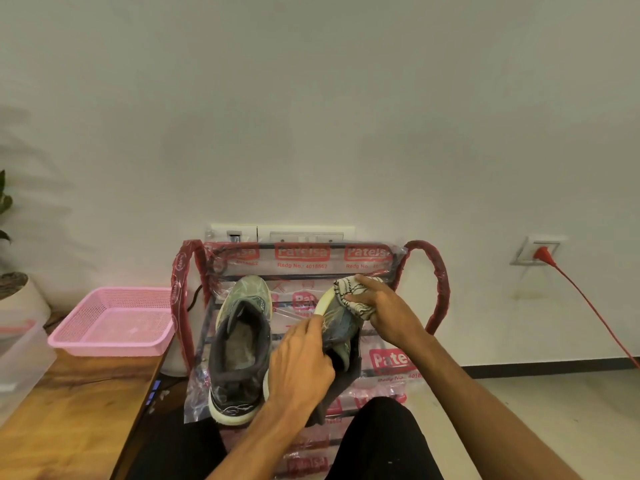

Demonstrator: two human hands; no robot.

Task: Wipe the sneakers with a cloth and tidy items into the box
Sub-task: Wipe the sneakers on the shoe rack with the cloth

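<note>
Sneaker number one (341, 329) is the held one, above the near right part of the shoe rack (438, 282). It is tipped on its side, its long axis running from the person toward the wall, toe at the far end and its pale sole edge turned left. The left hand (299, 367) grips it around the dark collar, fingers curled over the upper. At the toe, the right hand (388, 313) clutches a bunched whitish cloth (360, 308) with dark stitching and presses it against the shoe.

The second sneaker (240, 344) lies on the left part of the rack, upright on its sole. Its opening faces up, its heel is toward the person and its grey-green toe points at the wall, so its axis lies roughly parallel to the held one.

The rack is wrapped in clear plastic printed with red labels reading "Patelsa" in white. Beneath them is "Redg No" and a number that looks like 4018562, though the last digits are faint.

Left of the rack, a wooden counter (69, 410) carries a pink mesh basket (110, 323) and, at the picture's edge, a clear plastic box (20, 355). Behind the rack's far rail a white switch panel (304, 233) sits on the wall. Well to the right of the rack, a red plug (542, 254) sits in a wall socket.
</note>
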